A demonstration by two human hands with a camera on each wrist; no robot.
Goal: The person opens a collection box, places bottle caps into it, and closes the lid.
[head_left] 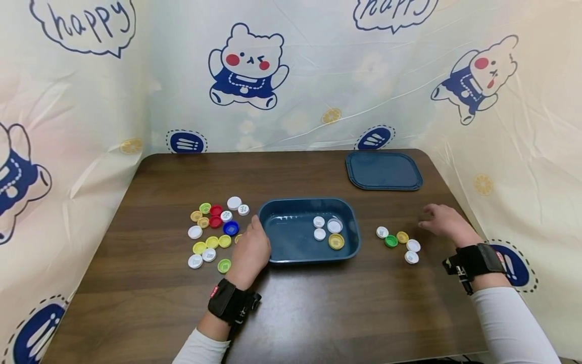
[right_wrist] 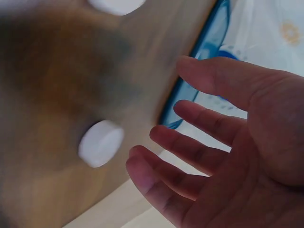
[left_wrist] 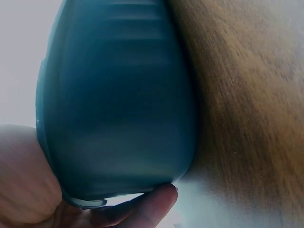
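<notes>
A dark blue rectangular tray (head_left: 291, 251) sits mid-table in the head view. Inside it lie three white bottle caps (head_left: 319, 234) and a yellow cap (head_left: 336, 241). My left hand (head_left: 250, 250) grips the tray's left end; the left wrist view shows fingers (left_wrist: 159, 202) curled about the tray wall (left_wrist: 123, 109). On the right, my right hand (head_left: 447, 225) hovers with fingers spread and nothing in them. Several caps lie left of it, among them a green cap (head_left: 391, 241) and a white cap (head_left: 413, 245). One white cap (right_wrist: 101, 144) shows beyond its fingertips in the right wrist view.
Left of the tray are scattered many caps, including a red cap (head_left: 215, 222), a blue cap (head_left: 231, 228) and a lime green cap (head_left: 224, 266). A flat blue lid (head_left: 384, 171) lies at the table's back right. Printed curtains (head_left: 318, 76) stand around the wooden table (head_left: 364, 313).
</notes>
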